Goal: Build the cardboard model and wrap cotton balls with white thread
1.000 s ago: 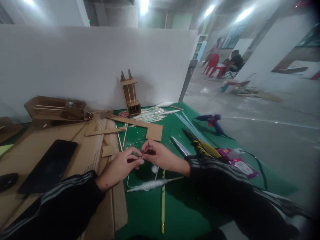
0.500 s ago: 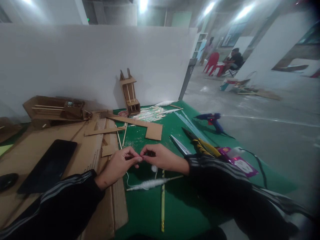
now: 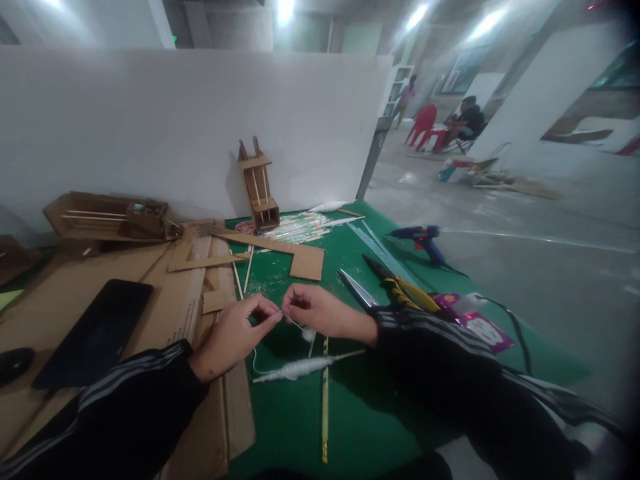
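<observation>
My left hand [image 3: 243, 328] and my right hand [image 3: 320, 312] meet at the fingertips over the green table. Both are pinched on a thin white thread [image 3: 295, 323], which runs to a small white wad [image 3: 309, 335] below my right hand. Another strand curves down from beside my left hand to a stick wound with white yarn [image 3: 300, 368]. That stick lies across a yellow patterned pencil [image 3: 325, 400], just below my hands.
Scissors [image 3: 357, 289], pliers [image 3: 400, 287], a purple packet [image 3: 483, 330] and a blue glue gun [image 3: 423, 241] lie to the right. Cardboard [image 3: 307, 261] and a phone [image 3: 95, 333] are left and ahead. A person [image 3: 470, 119] sits far off.
My fingertips have drawn slightly apart, and the thread below my right hand now shows. My right hand has tilted a little. The view has shifted slightly.
</observation>
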Motion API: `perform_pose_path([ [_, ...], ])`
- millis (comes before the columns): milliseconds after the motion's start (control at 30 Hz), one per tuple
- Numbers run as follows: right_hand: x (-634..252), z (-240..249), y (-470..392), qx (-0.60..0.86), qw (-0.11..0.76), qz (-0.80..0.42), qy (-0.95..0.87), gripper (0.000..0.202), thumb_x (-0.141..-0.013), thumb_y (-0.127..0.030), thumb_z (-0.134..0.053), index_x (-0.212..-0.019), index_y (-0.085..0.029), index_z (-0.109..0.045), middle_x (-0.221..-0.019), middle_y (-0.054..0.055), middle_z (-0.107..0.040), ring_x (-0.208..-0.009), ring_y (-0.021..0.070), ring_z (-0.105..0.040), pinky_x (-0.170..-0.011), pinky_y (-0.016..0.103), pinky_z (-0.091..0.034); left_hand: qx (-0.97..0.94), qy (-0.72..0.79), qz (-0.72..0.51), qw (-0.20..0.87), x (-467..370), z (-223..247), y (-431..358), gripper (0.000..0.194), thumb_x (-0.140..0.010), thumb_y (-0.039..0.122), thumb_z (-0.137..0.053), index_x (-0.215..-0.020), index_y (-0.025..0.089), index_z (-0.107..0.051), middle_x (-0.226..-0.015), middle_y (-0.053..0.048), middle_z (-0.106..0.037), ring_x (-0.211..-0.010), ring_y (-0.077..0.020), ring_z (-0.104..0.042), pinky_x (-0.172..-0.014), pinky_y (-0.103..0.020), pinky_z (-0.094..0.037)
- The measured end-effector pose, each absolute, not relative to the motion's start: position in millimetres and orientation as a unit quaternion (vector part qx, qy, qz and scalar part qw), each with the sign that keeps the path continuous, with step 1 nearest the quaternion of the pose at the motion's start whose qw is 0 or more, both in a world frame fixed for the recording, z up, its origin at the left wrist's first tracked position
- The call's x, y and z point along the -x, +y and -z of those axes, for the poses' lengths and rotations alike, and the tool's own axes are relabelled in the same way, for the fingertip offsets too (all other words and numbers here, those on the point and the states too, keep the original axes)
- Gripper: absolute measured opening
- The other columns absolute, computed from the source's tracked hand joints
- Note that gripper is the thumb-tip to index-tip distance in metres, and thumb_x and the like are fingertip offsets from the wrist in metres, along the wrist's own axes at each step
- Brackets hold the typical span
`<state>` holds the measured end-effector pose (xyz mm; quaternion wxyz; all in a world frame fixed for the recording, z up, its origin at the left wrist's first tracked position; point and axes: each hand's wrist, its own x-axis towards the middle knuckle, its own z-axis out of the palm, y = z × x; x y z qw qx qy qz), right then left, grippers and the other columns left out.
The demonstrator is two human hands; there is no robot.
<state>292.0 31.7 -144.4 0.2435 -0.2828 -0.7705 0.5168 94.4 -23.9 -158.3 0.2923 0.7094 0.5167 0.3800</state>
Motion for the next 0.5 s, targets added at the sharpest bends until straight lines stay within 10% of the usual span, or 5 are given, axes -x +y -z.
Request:
perform_pose_path([
  [500,-299.3,142.4,32.6,0.284,0.231,-0.442,-0.819,0.018,-0.085,-0.019,-0.061,-0.101,-0.020,-0.052,-0.080,-0.003,-0.064,-0.069,0.0117,-0.057,-0.062,0.021,-0.042,-0.772,0.488,-0.340,0.224,-89.2,164.2,-18.1,0.017,-0.093,0.031,-0.057,-0.101,0.025,-0.071,-0.102,-0.003,-0.071,-0.093,-0.0203,-0.065,-0.083,-0.032,-0.047],
])
